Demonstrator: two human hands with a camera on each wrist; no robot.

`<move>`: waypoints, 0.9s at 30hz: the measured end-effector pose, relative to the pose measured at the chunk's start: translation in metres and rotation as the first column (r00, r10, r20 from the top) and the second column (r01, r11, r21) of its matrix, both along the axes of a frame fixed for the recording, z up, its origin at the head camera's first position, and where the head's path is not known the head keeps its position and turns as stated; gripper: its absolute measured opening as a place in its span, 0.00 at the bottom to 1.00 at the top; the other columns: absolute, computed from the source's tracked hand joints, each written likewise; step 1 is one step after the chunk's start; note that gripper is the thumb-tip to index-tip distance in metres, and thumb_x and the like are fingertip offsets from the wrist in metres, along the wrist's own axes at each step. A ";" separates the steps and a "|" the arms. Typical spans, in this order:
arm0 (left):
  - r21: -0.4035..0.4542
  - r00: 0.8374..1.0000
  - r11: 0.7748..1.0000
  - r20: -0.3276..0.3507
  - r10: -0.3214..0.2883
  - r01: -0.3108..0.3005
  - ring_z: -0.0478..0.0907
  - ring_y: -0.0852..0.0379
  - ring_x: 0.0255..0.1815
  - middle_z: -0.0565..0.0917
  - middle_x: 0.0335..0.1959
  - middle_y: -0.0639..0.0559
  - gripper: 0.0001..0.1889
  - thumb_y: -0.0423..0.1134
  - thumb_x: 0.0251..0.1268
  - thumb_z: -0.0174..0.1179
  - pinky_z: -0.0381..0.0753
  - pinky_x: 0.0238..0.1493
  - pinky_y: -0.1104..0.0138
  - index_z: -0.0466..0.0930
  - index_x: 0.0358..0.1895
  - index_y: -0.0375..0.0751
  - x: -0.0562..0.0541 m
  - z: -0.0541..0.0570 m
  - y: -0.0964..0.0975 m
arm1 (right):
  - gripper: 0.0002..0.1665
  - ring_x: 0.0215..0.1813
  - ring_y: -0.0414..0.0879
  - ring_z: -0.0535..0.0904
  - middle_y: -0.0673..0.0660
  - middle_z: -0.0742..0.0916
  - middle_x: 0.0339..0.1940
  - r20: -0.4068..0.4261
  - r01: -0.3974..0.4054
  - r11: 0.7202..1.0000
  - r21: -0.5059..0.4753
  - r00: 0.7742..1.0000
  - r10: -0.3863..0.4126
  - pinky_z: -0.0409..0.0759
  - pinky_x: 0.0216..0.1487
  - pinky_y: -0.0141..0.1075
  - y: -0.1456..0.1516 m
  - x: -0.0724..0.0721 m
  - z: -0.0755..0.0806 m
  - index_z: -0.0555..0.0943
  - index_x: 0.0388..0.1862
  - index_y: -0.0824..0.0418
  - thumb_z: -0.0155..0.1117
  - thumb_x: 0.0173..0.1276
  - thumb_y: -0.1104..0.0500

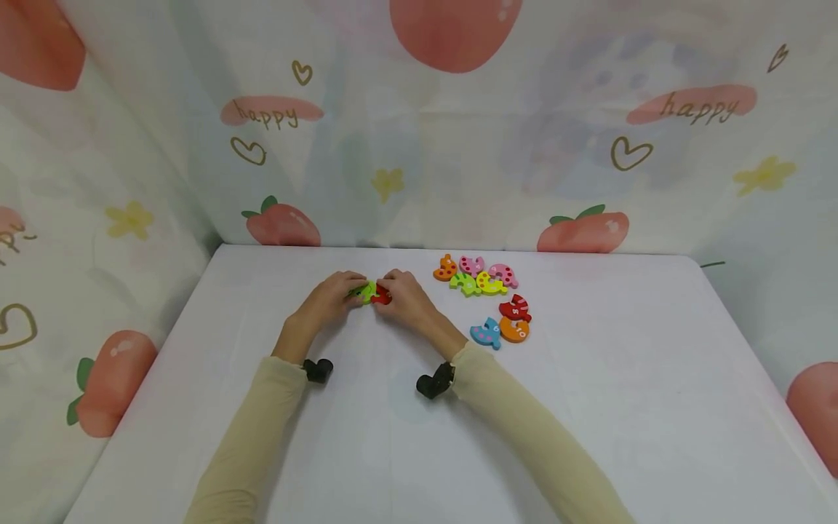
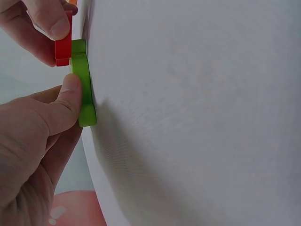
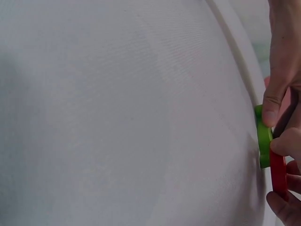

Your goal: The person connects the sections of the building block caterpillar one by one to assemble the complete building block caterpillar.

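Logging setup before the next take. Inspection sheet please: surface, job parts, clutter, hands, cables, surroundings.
Surface: white tabletop, with soft shadows under the arms.
Job parts: green piece in the left hand, apparently resting on the tabletop; red piece in the right hand, held at the green piece's end, whether joined unclear; eight loose coloured pieces to the right of the hands.
Clutter: nothing seen.
Hands: both bare, each pinching its piece; a black unit on each wrist.
Cables: nothing seen.
Surroundings: pale printed backdrop behind and at the sides, with hearts, fruit and "happy".
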State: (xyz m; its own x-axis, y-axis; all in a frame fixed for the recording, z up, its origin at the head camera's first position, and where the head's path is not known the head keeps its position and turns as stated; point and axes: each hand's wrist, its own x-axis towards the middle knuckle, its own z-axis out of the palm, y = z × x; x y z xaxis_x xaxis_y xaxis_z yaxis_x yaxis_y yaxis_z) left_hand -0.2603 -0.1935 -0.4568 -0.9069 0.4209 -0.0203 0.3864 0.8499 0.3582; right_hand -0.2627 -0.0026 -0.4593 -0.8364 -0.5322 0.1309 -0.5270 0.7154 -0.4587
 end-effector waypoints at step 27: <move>0.015 0.999 0.999 -0.018 -0.029 0.029 0.71 0.45 0.67 0.75 0.66 0.43 0.25 0.38 0.64 0.63 0.68 0.70 0.52 0.74 0.64 0.37 0.000 -0.001 -0.006 | 0.25 0.54 0.53 0.77 0.63 0.83 0.55 0.110 0.089 0.996 0.027 0.990 -0.091 0.79 0.57 0.40 -0.008 0.001 0.002 0.80 0.57 0.66 0.68 0.64 0.55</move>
State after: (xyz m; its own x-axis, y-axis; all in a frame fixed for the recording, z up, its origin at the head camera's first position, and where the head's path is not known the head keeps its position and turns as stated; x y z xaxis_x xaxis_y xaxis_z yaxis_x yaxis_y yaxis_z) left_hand -0.2606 -0.1992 -0.4579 -0.8945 0.4470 0.0019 0.4170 0.8329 0.3638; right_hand -0.2619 -0.0105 -0.4575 -0.8897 -0.4560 0.0232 -0.4067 0.7682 -0.4944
